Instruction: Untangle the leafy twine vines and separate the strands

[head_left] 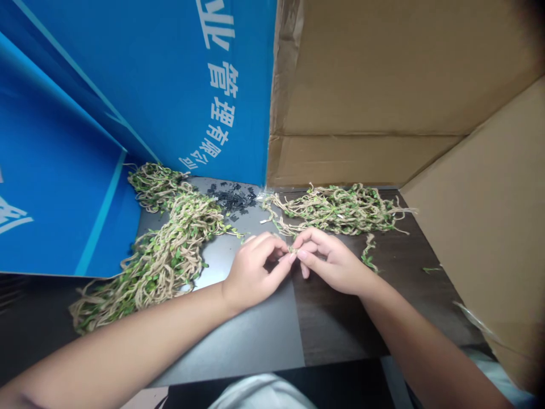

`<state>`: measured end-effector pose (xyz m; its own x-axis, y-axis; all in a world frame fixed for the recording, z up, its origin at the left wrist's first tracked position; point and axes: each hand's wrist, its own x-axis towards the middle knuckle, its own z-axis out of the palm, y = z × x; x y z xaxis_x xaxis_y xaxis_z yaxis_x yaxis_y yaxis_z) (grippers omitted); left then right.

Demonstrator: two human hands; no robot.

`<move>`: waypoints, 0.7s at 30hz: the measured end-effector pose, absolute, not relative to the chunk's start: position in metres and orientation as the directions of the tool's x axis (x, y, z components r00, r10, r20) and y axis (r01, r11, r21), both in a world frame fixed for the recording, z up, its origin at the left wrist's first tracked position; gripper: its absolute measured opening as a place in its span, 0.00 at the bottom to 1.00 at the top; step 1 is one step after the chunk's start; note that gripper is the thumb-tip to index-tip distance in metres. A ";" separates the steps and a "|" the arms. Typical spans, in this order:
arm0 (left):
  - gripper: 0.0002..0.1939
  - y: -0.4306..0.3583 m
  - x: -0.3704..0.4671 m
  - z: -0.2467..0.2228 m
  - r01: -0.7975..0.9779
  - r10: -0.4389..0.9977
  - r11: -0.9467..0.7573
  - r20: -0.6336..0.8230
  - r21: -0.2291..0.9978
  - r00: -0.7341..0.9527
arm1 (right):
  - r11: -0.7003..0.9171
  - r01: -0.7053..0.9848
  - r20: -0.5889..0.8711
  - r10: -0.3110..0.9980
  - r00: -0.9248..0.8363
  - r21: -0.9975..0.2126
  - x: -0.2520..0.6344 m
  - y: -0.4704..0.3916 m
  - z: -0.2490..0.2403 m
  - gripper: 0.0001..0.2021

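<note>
My left hand (254,268) and my right hand (331,262) meet over the middle of the table, thumbs and fingertips pinched together. Between them sits a short bit of tan twine (292,250), mostly covered by the fingers. Just beyond my fingertips lies a bundle of leafy twine garlands (340,209), tan cord with small green leaves. A larger heap of the same garlands (166,255) spreads to the left, behind my left forearm. One short loose garland piece (368,253) rests past my right wrist.
Small black pieces (233,199) lie scattered at the back of the table (255,335). Blue printed panels (170,85) stand at the left and back, cardboard walls (366,74) at the back and right. A green scrap (432,269) lies near the right wall.
</note>
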<state>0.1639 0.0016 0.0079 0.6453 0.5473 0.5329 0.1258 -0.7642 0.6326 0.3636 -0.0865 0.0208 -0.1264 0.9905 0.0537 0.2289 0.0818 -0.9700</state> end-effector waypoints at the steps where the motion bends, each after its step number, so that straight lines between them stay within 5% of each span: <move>1: 0.04 0.002 0.164 0.007 0.124 0.549 -0.759 0.526 0.640 0.650 | 0.071 0.227 0.046 0.992 -0.116 -0.971 0.363 -0.086 0.021 0.12; 6: 0.03 0.002 0.164 0.005 0.113 0.558 -0.742 0.515 0.661 0.651 | 0.165 0.389 0.169 0.985 -0.024 -0.906 0.362 -0.085 0.021 0.08; 12: 0.05 0.003 0.166 0.007 0.146 0.585 -0.722 0.484 0.677 0.651 | 0.446 0.760 0.534 0.831 -0.157 -0.472 0.367 -0.082 0.023 0.03; 16: 0.04 0.002 0.166 0.006 0.159 0.578 -0.734 0.484 0.660 0.657 | 0.491 0.841 0.562 0.771 -0.299 -0.226 0.369 -0.085 0.029 0.06; 21: 0.06 0.003 0.166 0.004 0.159 0.584 -0.717 0.462 0.679 0.667 | 0.490 0.866 0.565 0.744 -0.357 -0.099 0.365 -0.088 0.038 0.05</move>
